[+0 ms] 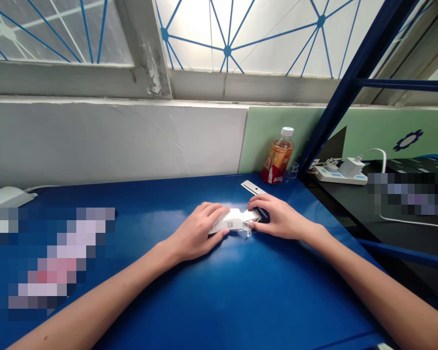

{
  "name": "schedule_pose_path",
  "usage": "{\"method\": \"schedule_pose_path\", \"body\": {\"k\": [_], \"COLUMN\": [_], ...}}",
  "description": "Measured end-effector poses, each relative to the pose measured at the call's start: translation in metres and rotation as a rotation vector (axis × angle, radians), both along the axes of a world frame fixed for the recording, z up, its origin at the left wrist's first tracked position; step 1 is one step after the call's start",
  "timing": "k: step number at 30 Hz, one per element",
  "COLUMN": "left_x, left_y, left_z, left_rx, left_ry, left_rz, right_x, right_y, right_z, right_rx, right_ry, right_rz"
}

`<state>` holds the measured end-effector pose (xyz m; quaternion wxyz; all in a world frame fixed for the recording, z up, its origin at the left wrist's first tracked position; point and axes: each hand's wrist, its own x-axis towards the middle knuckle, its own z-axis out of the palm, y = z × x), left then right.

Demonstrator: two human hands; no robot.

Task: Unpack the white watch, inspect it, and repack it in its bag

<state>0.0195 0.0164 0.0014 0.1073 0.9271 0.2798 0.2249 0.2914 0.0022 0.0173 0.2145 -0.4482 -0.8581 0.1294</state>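
A small white box (230, 221) lies on the blue table, near the middle of the view. My left hand (200, 229) is closed around the box's left end, fingers over the top and thumb along the near side. At the box's right end, my right hand (273, 216) has thumb and fingers curled about a white and silvery piece (252, 217). Crinkled clear wrapping shows just below that piece. Something dark, too hidden to name, sits beneath my right hand. Behind the right hand lies a flat white strip (253, 187) with a dark slot.
A bottle (277, 158) with a white cap and orange-red label stands at the table's back right corner. Beyond a blue frame post (341, 97), a white power strip (341, 175) rests on a black surface. White devices (9, 201) and a blurred patch are at left.
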Motion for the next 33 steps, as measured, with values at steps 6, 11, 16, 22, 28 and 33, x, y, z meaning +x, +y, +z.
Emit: {"method": "schedule_pose_path", "body": {"k": [6,11,16,22,28,33], "left_x": [0.0,0.001,0.002,0.0,0.0,0.0], "left_y": [0.0,-0.001,-0.001,-0.001,0.0,0.0], "left_z": [0.001,0.002,0.002,0.004,0.002,0.002], "left_rx": [-0.018,0.003,0.007,-0.025,-0.027,-0.011], "left_ry": [-0.015,-0.034,-0.048,-0.032,-0.028,-0.001], "left_rz": [-0.006,0.014,0.035,0.032,0.007,0.003], "right_x": [-0.008,-0.01,-0.007,0.003,0.003,-0.004], "right_y": [0.0,0.0,0.001,0.01,0.008,0.008], "right_z": [-0.013,-0.017,-0.014,-0.011,0.0,-0.003], "right_rx": [0.029,0.067,0.114,0.125,0.055,-0.188], "right_ry": [0.066,0.04,-0.056,-0.019,0.373,0.683], "right_rz": [0.052,0.003,0.02,-0.12,-0.309,-0.219]}}
